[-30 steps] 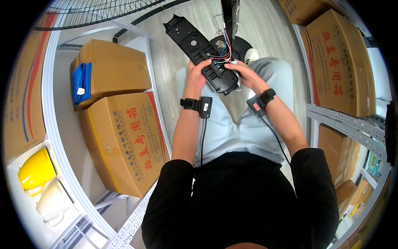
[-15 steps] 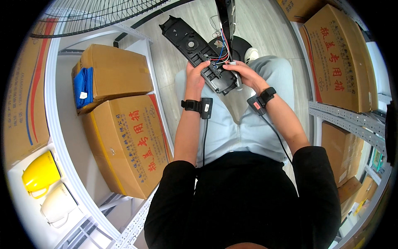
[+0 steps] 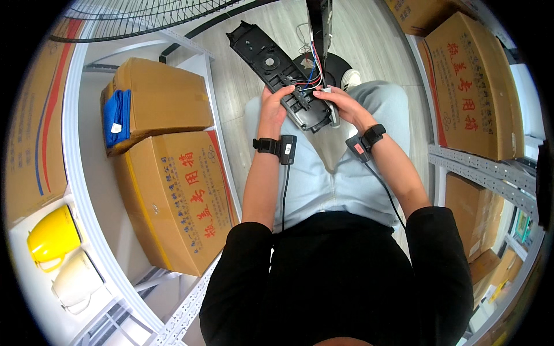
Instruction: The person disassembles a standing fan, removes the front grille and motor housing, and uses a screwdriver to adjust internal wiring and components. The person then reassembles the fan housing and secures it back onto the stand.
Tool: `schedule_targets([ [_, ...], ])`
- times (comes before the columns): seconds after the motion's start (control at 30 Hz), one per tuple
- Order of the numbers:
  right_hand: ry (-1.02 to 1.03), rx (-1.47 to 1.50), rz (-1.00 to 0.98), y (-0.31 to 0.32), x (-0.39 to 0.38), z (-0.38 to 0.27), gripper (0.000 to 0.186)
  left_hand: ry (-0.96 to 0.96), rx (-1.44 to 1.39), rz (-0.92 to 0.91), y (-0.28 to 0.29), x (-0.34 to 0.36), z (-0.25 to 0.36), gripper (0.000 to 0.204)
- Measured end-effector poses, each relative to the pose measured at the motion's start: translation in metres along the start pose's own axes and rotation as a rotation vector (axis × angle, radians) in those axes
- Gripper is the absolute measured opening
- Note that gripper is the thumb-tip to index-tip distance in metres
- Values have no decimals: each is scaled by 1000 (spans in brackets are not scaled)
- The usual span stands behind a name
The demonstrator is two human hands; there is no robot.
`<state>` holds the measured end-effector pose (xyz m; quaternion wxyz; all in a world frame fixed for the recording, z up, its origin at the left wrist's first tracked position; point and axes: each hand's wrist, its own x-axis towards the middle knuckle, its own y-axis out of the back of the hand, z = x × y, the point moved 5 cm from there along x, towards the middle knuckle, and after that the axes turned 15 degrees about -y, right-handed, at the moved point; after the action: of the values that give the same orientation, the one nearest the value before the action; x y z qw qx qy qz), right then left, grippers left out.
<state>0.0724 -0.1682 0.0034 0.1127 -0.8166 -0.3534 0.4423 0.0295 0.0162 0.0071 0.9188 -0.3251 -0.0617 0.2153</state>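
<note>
The left hand's (image 3: 273, 105) grip is closed on one edge of the black plastic panel (image 3: 279, 75), whose near end sits between the light-blue trouser legs (image 3: 388, 109). The right hand (image 3: 344, 105) is by the opposite edge, near coloured wires (image 3: 317, 68); what its grip holds, I cannot tell.

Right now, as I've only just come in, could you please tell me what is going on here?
A person is handling a long black panel, its ribbed inner side showing. The left hand grips one long edge, thumb on top. The right hand is at the opposite edge, near some thin coloured wires; exactly what it pinches is unclear. The wires run from the panel toward a black upright post. Cardboard boxes sit on either side.
</note>
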Motion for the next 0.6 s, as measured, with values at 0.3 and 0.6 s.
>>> schedule_targets([
  [0.3, -7, 39, -97, 1, 1, 1, 24, 15, -37, 11, 1, 0, -4, 48],
  [0.6, -32, -29, -74, -3, 2, 0, 32, 42, 45, -13, -12, -6, 1, 49],
])
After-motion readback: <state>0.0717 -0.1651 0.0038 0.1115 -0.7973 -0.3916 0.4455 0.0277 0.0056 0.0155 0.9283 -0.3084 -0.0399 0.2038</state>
